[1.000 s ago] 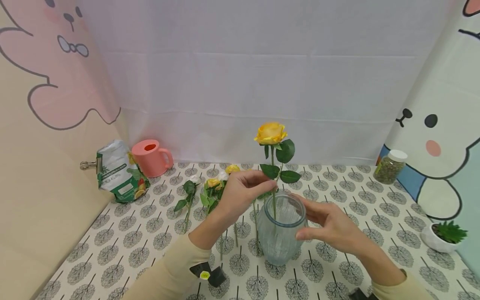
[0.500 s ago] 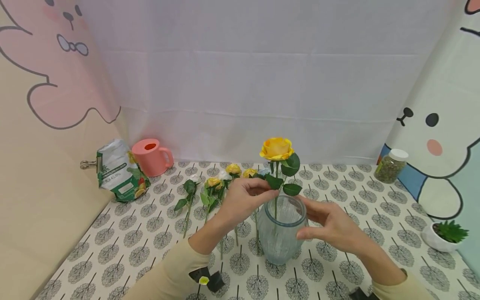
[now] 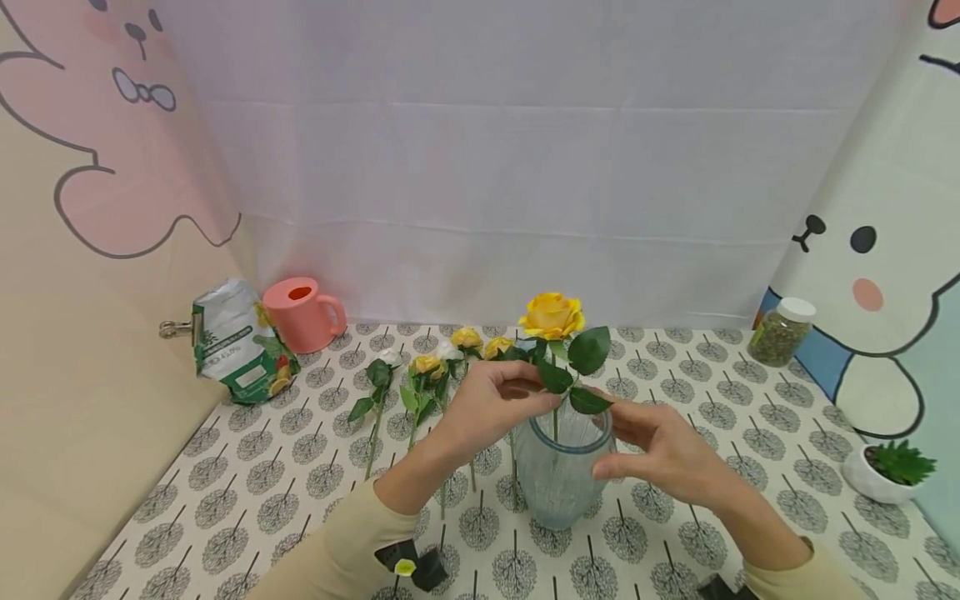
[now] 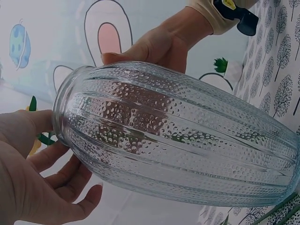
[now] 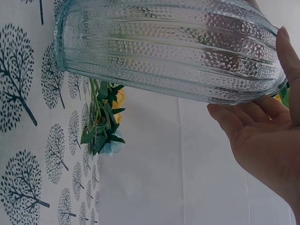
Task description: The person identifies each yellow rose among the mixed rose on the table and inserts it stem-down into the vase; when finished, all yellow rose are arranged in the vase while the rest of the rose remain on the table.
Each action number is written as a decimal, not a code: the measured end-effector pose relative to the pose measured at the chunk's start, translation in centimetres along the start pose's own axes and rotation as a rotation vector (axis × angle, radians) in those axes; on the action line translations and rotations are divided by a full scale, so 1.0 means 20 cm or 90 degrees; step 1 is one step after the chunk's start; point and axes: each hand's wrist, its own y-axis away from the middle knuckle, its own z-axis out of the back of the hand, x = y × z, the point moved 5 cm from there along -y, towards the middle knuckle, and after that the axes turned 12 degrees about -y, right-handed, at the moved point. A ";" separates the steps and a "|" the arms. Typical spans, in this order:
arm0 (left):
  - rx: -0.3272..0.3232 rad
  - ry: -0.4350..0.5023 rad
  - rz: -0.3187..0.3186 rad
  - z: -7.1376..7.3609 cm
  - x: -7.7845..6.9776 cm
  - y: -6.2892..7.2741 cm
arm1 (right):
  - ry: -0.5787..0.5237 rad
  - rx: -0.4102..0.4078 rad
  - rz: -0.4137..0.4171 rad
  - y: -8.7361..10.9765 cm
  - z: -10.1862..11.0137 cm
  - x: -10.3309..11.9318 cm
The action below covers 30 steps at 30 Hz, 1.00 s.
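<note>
In the head view, my left hand pinches the stem of a yellow rose just above the mouth of a ribbed glass vase. The stem's lower part is inside the vase, and the bloom stands upright above it with green leaves near the rim. My right hand holds the vase's upper right side, thumb in front and fingers behind. The left wrist view shows the left hand at the rim of the dimpled vase. In the right wrist view, the right hand curves round the vase.
Several yellow and white roses lie left of the vase. A pink watering can and a clipped bag stand at the back left. On the right are a white-lidded jar and a small potted succulent.
My left hand has lowered the yellow rose further into the vase, so the bloom and leaves sit nearer the rim. My right hand stays in place on the vase.
</note>
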 end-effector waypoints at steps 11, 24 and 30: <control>0.023 0.048 -0.011 0.01 -0.01 0.00 | -0.007 0.008 0.009 -0.01 0.00 0.00; -0.119 -0.026 -0.034 0.17 0.05 0.03 | -0.011 -0.001 -0.014 0.00 0.00 -0.01; -0.254 -0.116 -0.029 0.38 0.16 0.04 | -0.009 -0.003 -0.010 0.00 0.00 -0.01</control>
